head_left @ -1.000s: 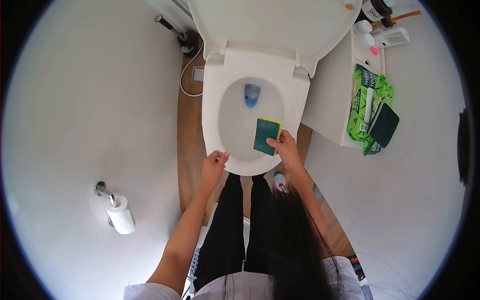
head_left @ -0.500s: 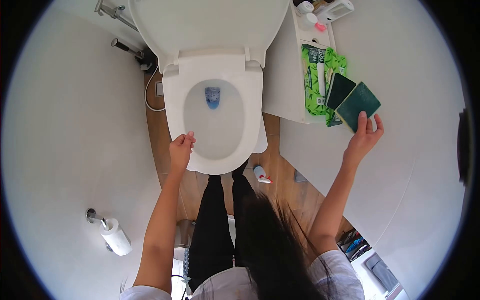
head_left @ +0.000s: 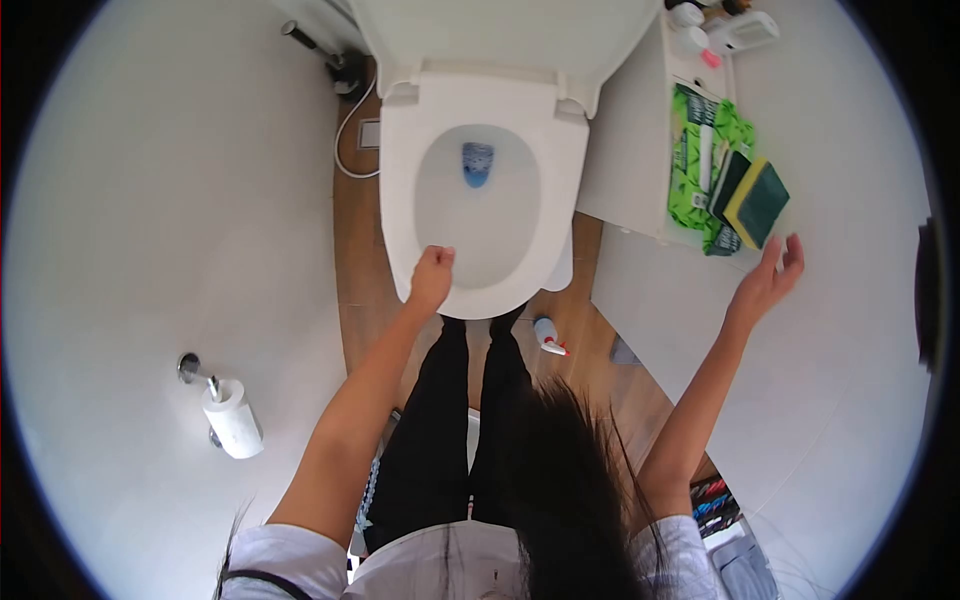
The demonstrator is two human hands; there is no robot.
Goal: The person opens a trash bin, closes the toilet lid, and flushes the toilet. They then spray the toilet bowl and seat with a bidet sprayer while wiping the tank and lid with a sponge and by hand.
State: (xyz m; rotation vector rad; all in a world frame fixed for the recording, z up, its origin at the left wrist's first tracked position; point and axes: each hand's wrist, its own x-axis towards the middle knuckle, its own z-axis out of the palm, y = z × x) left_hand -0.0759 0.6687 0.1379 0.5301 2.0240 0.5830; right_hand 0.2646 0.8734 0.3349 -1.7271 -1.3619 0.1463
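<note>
My right hand (head_left: 768, 285) is open with its fingers apart, just below a yellow sponge (head_left: 757, 205) with a green scouring side. A slim gap seems to lie between fingertips and sponge. The sponge leans at a tilt against a second dark green sponge (head_left: 729, 186), both on a green wipes pack (head_left: 692, 160). Over the front left rim of the toilet bowl (head_left: 475, 228), my left hand (head_left: 432, 278) is closed, and nothing shows in its fingers. Inside the bowl there is a blue patch of water at the drain.
A white cabinet (head_left: 625, 150) stands right of the toilet, with bottles (head_left: 745, 32) at its back. A spray bottle (head_left: 547, 334) lies on the wooden floor. A toilet brush (head_left: 345, 75) and a paper roll (head_left: 233, 420) are on the left.
My right hand has let go of the green and yellow sponge, which now rests on the pack showing its yellow edge. The left hand has curled tighter. The whole view has shifted.
</note>
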